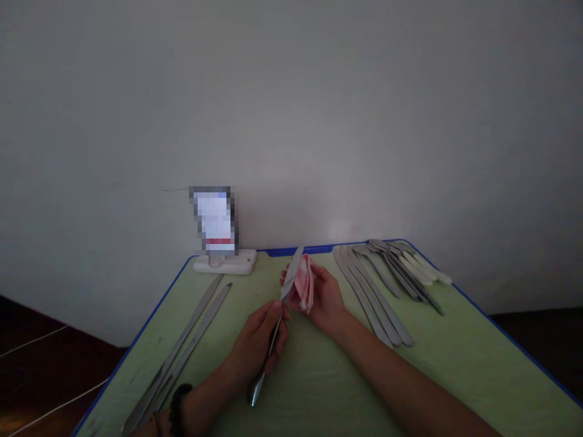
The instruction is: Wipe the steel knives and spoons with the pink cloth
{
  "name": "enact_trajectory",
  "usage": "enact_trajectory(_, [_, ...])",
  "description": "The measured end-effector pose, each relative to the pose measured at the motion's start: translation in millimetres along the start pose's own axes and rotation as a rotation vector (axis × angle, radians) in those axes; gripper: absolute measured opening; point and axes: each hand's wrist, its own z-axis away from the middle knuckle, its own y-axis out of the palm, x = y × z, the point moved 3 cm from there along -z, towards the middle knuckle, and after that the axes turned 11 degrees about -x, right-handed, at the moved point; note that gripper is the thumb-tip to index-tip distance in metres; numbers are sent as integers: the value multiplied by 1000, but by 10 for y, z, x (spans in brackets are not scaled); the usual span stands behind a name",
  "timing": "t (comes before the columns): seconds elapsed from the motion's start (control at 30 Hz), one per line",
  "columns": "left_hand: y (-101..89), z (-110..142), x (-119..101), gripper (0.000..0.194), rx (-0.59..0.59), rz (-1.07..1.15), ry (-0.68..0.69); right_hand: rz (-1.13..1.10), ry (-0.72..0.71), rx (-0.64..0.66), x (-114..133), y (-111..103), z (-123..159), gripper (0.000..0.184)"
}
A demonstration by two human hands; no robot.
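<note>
A metal table knife (291,276) is held up over the table, its blade pointing away from me and its handle toward me. My left hand (260,337) is closed around the handle near the blade. My right hand (325,297) grips a folded pink cloth (305,284) against the blade; some of its fingers show behind the knife. Two more table knives (194,340) lie side by side left of my left arm. Several table knives (371,297) lie in a row to the right of my right hand.
A pixelated phone (214,220) stands on a white power strip (225,262) at the back left. Spoons and forks (392,261), some with white handles (416,268), lie at the back right. The green table (319,388) has a blue edge and meets a grey wall (291,121).
</note>
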Motion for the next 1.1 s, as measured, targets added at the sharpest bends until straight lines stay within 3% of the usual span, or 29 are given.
enact_trajectory(0.13, [12,26,8,43,18,-24,-19,-107,-97,92,41,41,24,25])
enact_trajectory(0.33, [7,10,24,43,-25,12,-6,-49,-17,122,-16,46,23,29])
enact_trajectory(0.5, [-4,-10,-1,43,-59,83,26,85,7,253,-107,75,12,19])
enact_trajectory(0.57, [-8,-14,-1,43,-59,99,23,108,-30,210,-115,39,-10,17])
enact_trajectory(0.7, [-14,-9,10,41,-64,116,6,96,-171,-15,-95,-83,-80,15])
enact_trajectory(0.83, [-2,14,3,40,-29,70,28,18,-282,-97,-83,-114,-117,6])
enact_trajectory(0.93, [10,31,4,39,4,22,43,-34,-266,-111,-81,-90,-111,10])
enact_trajectory(1.1, [11,40,15,37,21,-20,26,-32,-120,1,-71,6,-41,26])
